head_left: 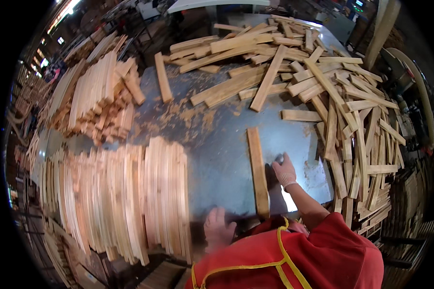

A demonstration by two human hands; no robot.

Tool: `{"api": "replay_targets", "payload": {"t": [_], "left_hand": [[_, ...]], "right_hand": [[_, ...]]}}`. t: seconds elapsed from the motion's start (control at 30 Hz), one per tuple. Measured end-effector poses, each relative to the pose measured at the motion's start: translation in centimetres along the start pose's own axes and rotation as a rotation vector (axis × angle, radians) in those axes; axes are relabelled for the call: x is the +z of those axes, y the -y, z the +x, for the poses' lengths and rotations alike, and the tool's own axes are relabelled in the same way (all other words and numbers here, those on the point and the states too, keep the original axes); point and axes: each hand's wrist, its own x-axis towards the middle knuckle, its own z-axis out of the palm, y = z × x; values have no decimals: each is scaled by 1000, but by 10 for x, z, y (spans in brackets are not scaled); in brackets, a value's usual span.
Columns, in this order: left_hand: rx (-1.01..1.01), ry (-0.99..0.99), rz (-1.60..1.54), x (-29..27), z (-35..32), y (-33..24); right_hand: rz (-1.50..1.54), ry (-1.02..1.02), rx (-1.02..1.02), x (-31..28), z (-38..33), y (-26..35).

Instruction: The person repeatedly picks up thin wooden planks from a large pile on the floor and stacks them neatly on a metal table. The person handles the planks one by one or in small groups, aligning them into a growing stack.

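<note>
A single wooden strip (258, 173) lies lengthwise on the metal tabletop (217, 159), its near end close to my body. Just right of it is my right hand (284, 172), in a pale knitted glove. Its thumb and forefinger curl about a small dark thing (279, 158) that I cannot make out. My left hand (218, 227) is at the table's near edge, left of the strip, slightly blurred. Its fingers are spread and hold nothing. Beside it, a long row of wooden strips (166, 192) stands packed side by side.
Loose wooden strips (270, 77) are heaped crosswise along the far and right sides of the table. Another stack of strips (94, 91) is at the far left. Wood shavings (193, 115) litter the tabletop. A ribbed hose (422, 96) and a post (382, 33) stand at the right.
</note>
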Motion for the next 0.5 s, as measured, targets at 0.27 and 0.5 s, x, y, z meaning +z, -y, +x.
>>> {"api": "replay_targets", "payload": {"t": [0.27, 0.5], "left_hand": [[58, 72, 166, 44, 108, -74], [-121, -65, 132, 70, 101, -55]], "right_hand": [[293, 487, -171, 18, 65, 108], [551, -108, 190, 36, 263, 179]]}}
